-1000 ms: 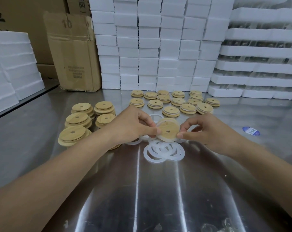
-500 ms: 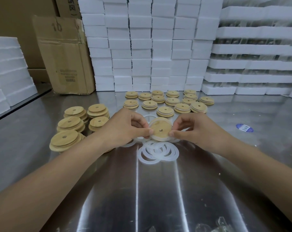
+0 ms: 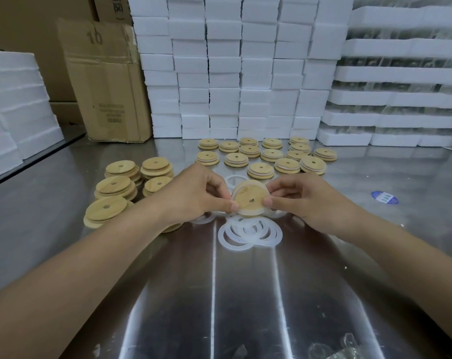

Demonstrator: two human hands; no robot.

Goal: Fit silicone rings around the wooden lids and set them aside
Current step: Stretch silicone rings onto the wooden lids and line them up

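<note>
A: Your left grip [image 3: 193, 193] pinches the left edge of the wooden lid [image 3: 249, 200], thumb in front, curled fingers behind. Your right grip [image 3: 305, 200] pinches the opposite edge the same way, so both are narrow and holding it.

B: You hold that lid tilted toward you, above the tabletop [image 3: 219, 294]. It is a round disc of pale, grained wood with a small hole near the middle. The silicone ring [image 3: 235, 190], milky and translucent, runs round its rim. Your fingers hide whether it sits snug all the way round.

A: Just below your hands lie the loose rings [image 3: 248, 233], flat, thin and overlapping. You can't count them cleanly: four or five nearest you, and more tucked under both hands. A lone ring [image 3: 232, 176] lies behind the lid.

B: Beyond that, fifteen finished lids [image 3: 260, 171] lie in loose rows, each with a pale band at its edge. To your left stand five stacks of bare lids [image 3: 113, 186], and a sixth shows only its edge under your left wrist.

A: The tabletop is glossy steel, streaked with reflected light. A blue oval sticker [image 3: 384, 197] lies to your right, its print unreadable. At the back are columns of white foam blocks [image 3: 232, 73] and a creased cardboard box [image 3: 108, 81] marked "10". Crumpled clear plastic [image 3: 331, 351] is cut off at the bottom edge.
</note>
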